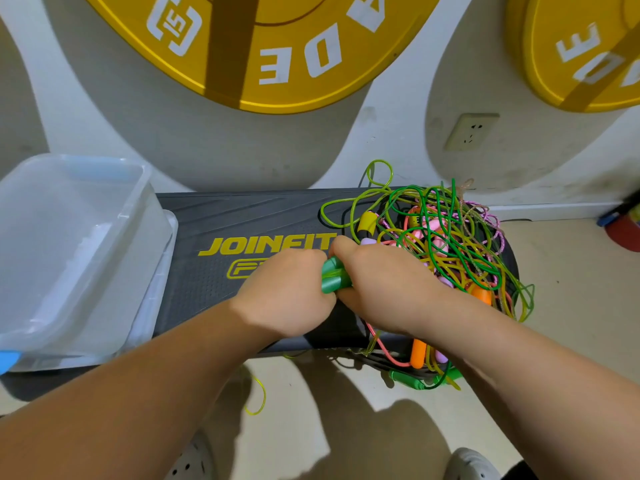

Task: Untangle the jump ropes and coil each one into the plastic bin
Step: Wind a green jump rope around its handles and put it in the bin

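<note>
Hands first: my left hand [287, 292] and my right hand [384, 285] meet over the middle of the black step board [242, 216]. Both are curled tight around a pair of green handles [334, 277] that sit side by side between them, so neither hand is free.

Just beyond my right hand, on the right end of the board, lies the tangle of jump ropes [450, 258]. Green, yellow, pink and orange cords are knotted together there, with loops spilling over the far and near edges. A yellow handle [367, 221] sticks up at the tangle's left side. An orange handle [418, 355] and another green handle [407, 377] hang off the near edge. One thin yellow-green loop [256, 396] rests on the floor below.

The plastic bin [69, 254] stands on the left end of the board, well apart from the ropes, with no rope inside it.

On the wall behind are two yellow weight plates [277, 46] and a wall socket [472, 131].
</note>
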